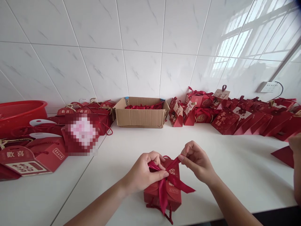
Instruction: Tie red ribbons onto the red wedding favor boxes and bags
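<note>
In front of me on the white table stands a small red gift box with pale characters on top and dark red cord handles. A shiny red ribbon forms a bow over it, with two tails hanging down across the box. My left hand is closed on the middle of the bow, thumb and fingers pinching near the knot. To the right, my right hand pinches the bow's right loop between thumb and forefinger, drawn up and outward. Part of the box top is hidden by my left hand.
A cardboard box holding red ribbons stands by the tiled wall. Red gift boxes crowd the left, beside a red plastic basin. More folded red boxes line the right. Another person's hand shows at the right edge.
</note>
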A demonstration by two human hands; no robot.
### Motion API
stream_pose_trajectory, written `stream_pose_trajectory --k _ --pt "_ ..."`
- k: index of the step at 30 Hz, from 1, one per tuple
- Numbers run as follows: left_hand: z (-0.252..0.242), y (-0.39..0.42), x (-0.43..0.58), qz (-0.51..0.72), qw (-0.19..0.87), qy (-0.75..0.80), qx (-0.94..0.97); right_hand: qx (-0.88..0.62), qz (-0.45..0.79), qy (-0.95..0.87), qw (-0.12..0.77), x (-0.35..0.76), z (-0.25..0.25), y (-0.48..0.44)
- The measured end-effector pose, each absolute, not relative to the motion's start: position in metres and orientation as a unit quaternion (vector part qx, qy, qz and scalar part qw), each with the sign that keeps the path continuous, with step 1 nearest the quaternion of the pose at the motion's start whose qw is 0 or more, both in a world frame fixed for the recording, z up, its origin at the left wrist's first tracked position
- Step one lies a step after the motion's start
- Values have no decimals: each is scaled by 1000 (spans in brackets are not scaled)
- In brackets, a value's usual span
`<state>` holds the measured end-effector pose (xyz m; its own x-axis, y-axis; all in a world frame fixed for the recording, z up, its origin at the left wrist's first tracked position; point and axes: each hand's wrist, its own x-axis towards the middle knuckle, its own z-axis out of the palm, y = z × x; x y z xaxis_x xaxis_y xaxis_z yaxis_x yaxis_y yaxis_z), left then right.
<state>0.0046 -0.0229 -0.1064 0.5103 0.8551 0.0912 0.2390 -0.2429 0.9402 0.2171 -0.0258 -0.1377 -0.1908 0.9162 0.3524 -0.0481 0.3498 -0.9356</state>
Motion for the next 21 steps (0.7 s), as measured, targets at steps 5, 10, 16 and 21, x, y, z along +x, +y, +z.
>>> stream_pose_trajectory --k 5,10,16,21 --pt "-107 -23 4 321 492 374 717 -339 453 -618 546 214 -141 -24" --pt "-110 -22 1 345 530 344 694 -372 420 -674 481 229 -141 -22" --pt "-115 -22 -1 439 535 338 638 -345 400 -760 378 230 -153 -50" --pt "-124 -19 0 481 546 352 589 -410 418 -722 368 207 -165 -76"
